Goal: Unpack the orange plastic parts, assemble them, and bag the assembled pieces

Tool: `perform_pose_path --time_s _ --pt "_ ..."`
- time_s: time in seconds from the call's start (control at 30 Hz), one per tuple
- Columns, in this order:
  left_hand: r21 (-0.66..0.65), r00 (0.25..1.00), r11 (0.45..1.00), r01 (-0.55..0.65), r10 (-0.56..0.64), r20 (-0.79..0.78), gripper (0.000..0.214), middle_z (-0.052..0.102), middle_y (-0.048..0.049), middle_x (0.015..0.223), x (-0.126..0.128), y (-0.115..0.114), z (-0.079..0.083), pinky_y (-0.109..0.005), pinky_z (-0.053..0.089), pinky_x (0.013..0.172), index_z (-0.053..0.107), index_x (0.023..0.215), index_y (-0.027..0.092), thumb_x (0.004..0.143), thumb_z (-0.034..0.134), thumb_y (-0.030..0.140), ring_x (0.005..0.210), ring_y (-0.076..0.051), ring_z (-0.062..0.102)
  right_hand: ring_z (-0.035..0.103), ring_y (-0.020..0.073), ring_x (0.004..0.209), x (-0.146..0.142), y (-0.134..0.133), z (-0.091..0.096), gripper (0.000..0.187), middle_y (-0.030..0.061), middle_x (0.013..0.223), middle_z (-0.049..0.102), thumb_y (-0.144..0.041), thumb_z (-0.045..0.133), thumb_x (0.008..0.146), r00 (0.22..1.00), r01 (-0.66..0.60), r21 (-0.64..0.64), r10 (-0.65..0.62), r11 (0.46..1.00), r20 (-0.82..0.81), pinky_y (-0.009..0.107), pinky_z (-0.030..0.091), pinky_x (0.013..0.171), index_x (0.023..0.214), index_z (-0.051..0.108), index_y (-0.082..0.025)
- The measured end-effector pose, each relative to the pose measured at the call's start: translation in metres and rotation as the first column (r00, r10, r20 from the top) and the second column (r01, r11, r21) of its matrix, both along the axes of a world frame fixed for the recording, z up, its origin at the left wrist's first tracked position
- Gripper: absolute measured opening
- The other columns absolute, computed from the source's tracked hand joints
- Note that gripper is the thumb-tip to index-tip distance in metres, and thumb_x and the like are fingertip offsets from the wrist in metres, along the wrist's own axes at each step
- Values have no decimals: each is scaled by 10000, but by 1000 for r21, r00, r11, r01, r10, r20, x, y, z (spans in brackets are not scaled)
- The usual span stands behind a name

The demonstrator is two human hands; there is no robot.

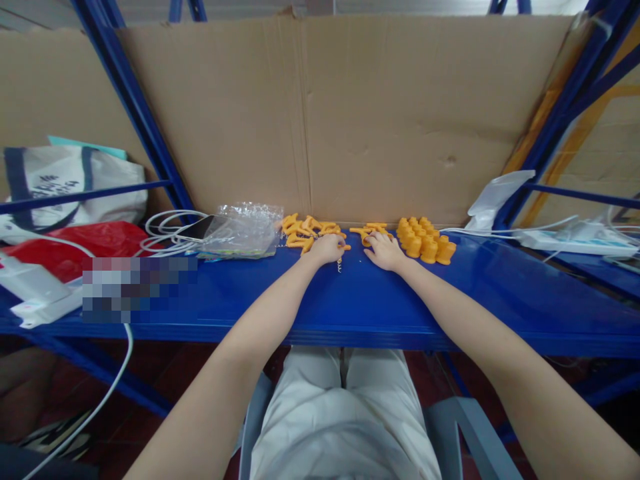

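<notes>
My left hand (327, 248) rests on the blue shelf (350, 300), fingers curled over flat orange plastic pieces (303, 230) from a small heap; a tiny metal spring (339, 265) lies beside it. My right hand (384, 251) lies next to it, fingers bent and touching another few orange pieces (370, 230). Just right of that hand stands a cluster of several upright orange cylinder-shaped parts (425, 243). What the fingertips pinch is too small to make out.
A clear plastic bag (243, 230) and a phone with white cables (170, 230) lie left of the heap. A red bag (75, 250), a tote bag (65, 183) and a white charger (35, 290) are far left. A power strip (570, 241) lies right. Cardboard (350, 120) backs the shelf.
</notes>
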State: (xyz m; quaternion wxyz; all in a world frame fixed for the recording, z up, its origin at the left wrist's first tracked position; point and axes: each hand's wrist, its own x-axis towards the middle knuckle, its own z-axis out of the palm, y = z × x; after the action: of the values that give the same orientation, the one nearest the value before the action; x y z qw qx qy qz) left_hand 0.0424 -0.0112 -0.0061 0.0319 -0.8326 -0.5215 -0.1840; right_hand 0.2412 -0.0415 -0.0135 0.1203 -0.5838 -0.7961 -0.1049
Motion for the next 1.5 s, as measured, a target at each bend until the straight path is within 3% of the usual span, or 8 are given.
perform_pose_path --time_s 0.53,0.77,1.03,1.27,1.5 --pt "-83 999 996 25 -21 50 275 767 -95 1143 1 -2 2 -345 526 1001 771 1110 182 887 610 192 1085 -246 703 550 315 1207 -4 -9 11 391 203 1272 661 -168 351 1002 966 -166 134 134 977 221 418 324 989 1206 671 -77" --pt "-81 1000 997 14 -13 15 286 768 -88 1132 1 -3 3 -331 529 992 770 1117 181 899 586 203 1065 -235 701 529 312 1260 -3 -8 7 397 203 1346 626 -198 357 1004 977 -157 113 138 981 164 423 358 1004 1257 644 -92" --pt "-48 1000 999 21 -20 5 300 763 -89 1164 0 -2 3 -335 526 1009 770 1114 181 907 553 163 1101 -230 693 409 326 1450 0 1 1 500 182 1563 472 -268 424 993 1000 0 -22 0 1000 -4 549 309 1154 1462 504 -115" --pt "-52 1000 998 19 -19 3 313 759 -96 1191 0 -3 4 -347 529 1022 770 1125 178 906 548 151 1119 -235 692 547 323 1297 -1 -2 3 380 204 1334 649 -195 413 967 987 -157 109 153 982 47 499 402 1075 1256 646 -111" --pt "-56 999 998 32 -31 9 298 761 -91 1175 -1 -1 3 -349 526 1031 771 1119 186 915 555 157 1114 -231 693 484 307 1404 3 10 -8 490 168 1501 548 -289 461 984 985 -161 44 163 986 -52 539 379 1141 1451 533 -161"
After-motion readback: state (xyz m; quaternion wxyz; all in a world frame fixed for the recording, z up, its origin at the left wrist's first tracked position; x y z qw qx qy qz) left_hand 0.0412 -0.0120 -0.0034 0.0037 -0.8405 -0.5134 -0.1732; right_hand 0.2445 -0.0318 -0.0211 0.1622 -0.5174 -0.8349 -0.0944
